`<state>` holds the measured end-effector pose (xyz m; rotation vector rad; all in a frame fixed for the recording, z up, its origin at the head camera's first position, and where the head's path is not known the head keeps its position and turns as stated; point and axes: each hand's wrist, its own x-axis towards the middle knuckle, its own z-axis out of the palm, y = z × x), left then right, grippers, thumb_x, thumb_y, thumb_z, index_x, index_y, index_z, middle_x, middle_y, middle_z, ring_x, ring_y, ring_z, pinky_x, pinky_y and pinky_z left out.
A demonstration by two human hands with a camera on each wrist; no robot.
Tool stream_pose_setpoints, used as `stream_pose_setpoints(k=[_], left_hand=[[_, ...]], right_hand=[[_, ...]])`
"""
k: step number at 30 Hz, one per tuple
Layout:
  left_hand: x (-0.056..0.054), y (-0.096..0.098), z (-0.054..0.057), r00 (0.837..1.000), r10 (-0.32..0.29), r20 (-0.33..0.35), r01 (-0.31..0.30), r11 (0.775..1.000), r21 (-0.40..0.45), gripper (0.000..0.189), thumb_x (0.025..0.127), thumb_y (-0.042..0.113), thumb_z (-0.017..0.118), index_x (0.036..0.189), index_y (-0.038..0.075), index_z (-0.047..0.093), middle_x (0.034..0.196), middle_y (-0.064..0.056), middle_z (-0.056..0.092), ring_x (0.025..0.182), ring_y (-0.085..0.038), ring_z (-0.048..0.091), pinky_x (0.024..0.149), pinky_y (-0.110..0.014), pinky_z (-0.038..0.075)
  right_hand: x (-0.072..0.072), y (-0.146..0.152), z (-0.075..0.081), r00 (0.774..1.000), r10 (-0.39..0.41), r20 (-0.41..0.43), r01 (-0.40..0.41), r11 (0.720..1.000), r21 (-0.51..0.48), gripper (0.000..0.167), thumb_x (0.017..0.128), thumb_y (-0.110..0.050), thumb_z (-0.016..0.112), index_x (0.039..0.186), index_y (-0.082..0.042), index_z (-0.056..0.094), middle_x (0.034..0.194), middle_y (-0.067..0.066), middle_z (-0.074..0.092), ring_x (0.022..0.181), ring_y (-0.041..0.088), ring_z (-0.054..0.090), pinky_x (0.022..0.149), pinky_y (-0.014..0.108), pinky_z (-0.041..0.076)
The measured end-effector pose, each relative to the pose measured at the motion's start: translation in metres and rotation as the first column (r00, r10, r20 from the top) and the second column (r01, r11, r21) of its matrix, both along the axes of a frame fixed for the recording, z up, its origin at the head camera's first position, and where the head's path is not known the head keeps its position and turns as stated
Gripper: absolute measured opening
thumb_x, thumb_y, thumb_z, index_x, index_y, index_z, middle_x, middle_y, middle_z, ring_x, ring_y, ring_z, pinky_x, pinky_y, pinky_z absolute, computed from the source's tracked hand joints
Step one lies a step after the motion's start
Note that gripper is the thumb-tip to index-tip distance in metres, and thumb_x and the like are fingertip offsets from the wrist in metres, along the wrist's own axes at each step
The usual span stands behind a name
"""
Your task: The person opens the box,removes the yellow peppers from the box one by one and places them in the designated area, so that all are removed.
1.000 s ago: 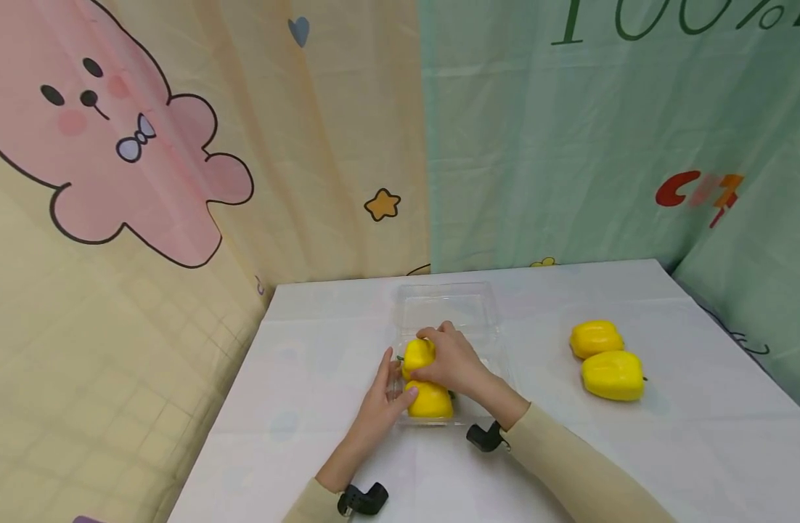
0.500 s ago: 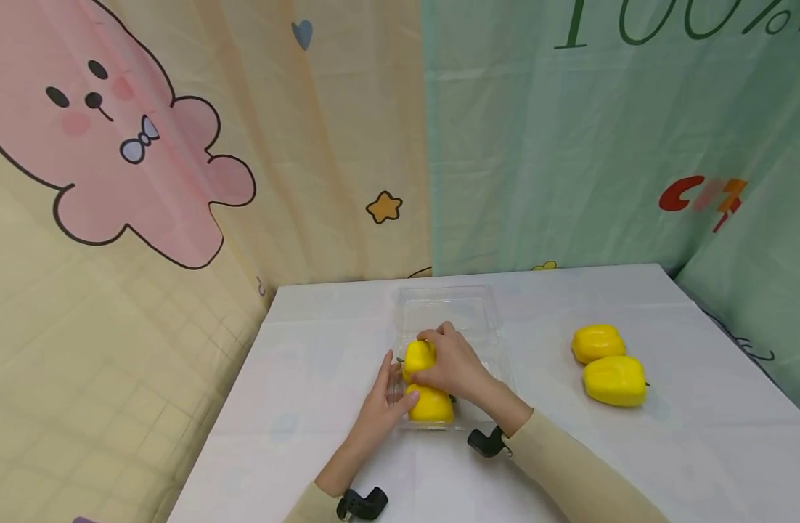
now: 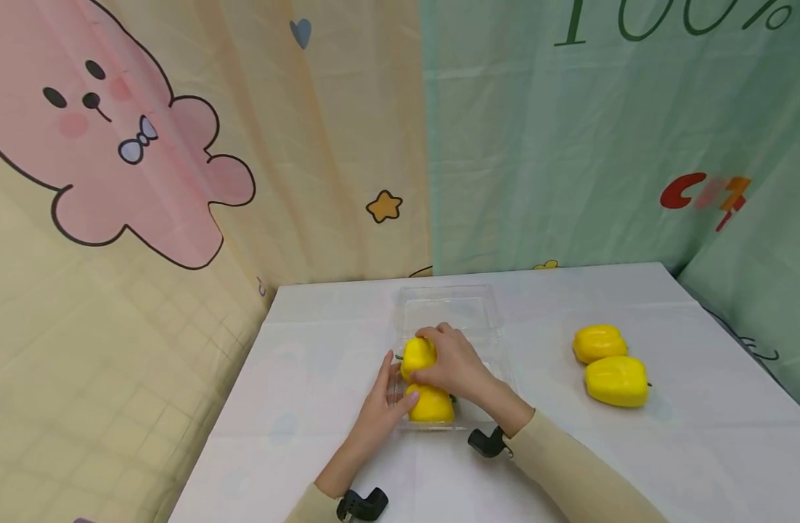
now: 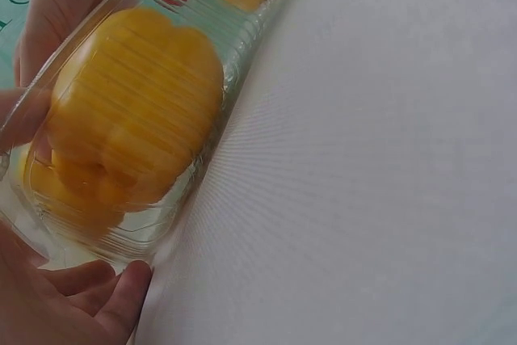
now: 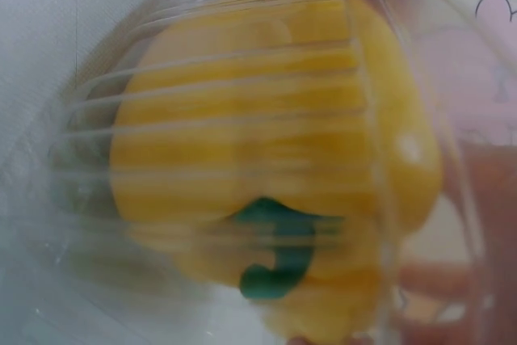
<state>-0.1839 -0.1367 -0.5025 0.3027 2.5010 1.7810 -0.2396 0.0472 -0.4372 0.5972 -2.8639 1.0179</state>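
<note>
A clear plastic clamshell container [image 3: 447,311] lies on the table with its lid folded back. Two yellow bell peppers are at the left side of its base. My right hand [image 3: 457,365] grips the far bell pepper [image 3: 418,354], whose stem points left. The near bell pepper [image 3: 431,405] sits beside it, with its green stem [image 5: 283,252] toward the right. My left hand [image 3: 377,407] holds the container's left wall, thumb over the rim by the near pepper and fingers outside. Through the ribbed wall, the left wrist view shows a yellow pepper [image 4: 137,103].
Two more yellow bell peppers, a farther one [image 3: 599,343] and a nearer one [image 3: 617,381], lie close together on the right of the white-covered table [image 3: 321,349]. A printed curtain [image 3: 335,145] hangs behind the table's back edge.
The far pepper and my right fingers have shifted very slightly left and away in the last half second. My left hand keeps its place at the container wall.
</note>
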Motion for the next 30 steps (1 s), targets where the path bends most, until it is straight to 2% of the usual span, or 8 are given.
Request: stream_pose_setpoints(k=[10,19,26,30], left_hand=[[0.0001,-0.0011,0.0007,1.000,-0.011,0.006,0.011,1.000,0.003,0.093,0.097,0.041,0.066,0.163,0.017,0.006,0.159,-0.010,0.033,0.139,-0.028,0.042,0.108,-0.042,0.044],[-0.0009,-0.0017,-0.0007,1.000,-0.006,-0.002,0.006,1.000,0.003,0.090,0.098,0.039,0.066,0.163,0.019,0.008,0.158,-0.017,0.032,0.139,-0.033,0.042,0.107,-0.046,0.045],[-0.0011,-0.0023,-0.0021,1.000,-0.010,0.005,0.010,1.000,0.007,0.087,0.098,0.039,0.066,0.163,0.027,0.009,0.157,-0.011,0.035,0.138,-0.028,0.044,0.106,-0.040,0.046],[-0.0007,-0.0031,-0.0019,1.000,-0.011,-0.005,0.011,1.000,0.005,0.085,0.098,0.038,0.065,0.162,0.029,0.010,0.155,-0.009,0.038,0.137,-0.027,0.044,0.107,-0.040,0.045]], right_hand=[[-0.0010,0.0013,0.0029,1.000,0.005,-0.016,-0.005,1.000,-0.027,0.066,0.075,-0.036,0.089,0.132,-0.014,0.063,0.110,0.003,0.057,0.093,0.019,0.053,0.079,0.036,0.054],[-0.0028,0.0046,0.0035,0.999,0.026,-0.047,-0.029,0.996,-0.081,0.066,0.074,-0.035,0.089,0.131,-0.014,0.064,0.109,0.001,0.058,0.093,0.018,0.053,0.080,0.035,0.053],[-0.0022,0.0065,0.0055,0.998,0.019,-0.054,-0.024,0.995,-0.100,0.067,0.074,-0.034,0.090,0.133,-0.015,0.063,0.111,0.001,0.058,0.095,0.019,0.054,0.083,0.036,0.054],[-0.0010,0.0077,0.0084,0.997,0.020,-0.070,-0.028,0.994,-0.105,0.068,0.074,-0.035,0.090,0.133,-0.015,0.063,0.112,0.001,0.058,0.095,0.018,0.055,0.084,0.036,0.055]])
